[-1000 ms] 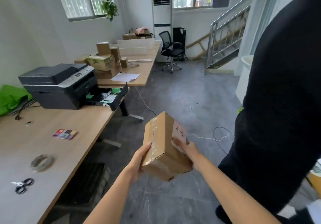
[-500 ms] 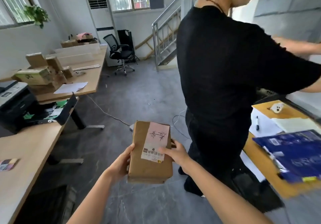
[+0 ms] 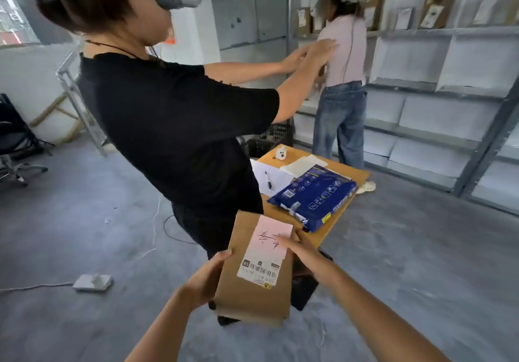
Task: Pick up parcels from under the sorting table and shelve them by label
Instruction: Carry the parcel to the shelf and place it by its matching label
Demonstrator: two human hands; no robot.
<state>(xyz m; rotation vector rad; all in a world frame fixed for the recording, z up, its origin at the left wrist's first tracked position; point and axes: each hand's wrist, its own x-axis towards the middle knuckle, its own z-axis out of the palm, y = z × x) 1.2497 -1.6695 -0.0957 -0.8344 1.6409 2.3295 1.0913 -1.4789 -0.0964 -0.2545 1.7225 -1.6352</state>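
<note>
A brown cardboard parcel [image 3: 247, 291] with a pink and white barcode label [image 3: 266, 252] facing up is held low in front of me. My left hand [image 3: 206, 277] grips its left edge. My right hand [image 3: 304, 252] holds its right side, thumb lying across the label. The grey shelving [image 3: 438, 86] stands at the right rear, with a few parcels [image 3: 436, 9] on its top row. The small wooden sorting table [image 3: 331, 221] sits just beyond the parcel and carries a blue mailer bag [image 3: 314, 193].
A person in a black shirt [image 3: 174, 125] stands close ahead, arms stretched right. Another person in jeans [image 3: 341, 114] faces the shelves. White paper and a pen [image 3: 268, 179] lie on the table. A power strip [image 3: 92, 282] and cable lie on the grey floor at left.
The view has swung right, from the desks and printer to the shelving and sorting table. The parcel stays in both hands, and its label now faces up.
</note>
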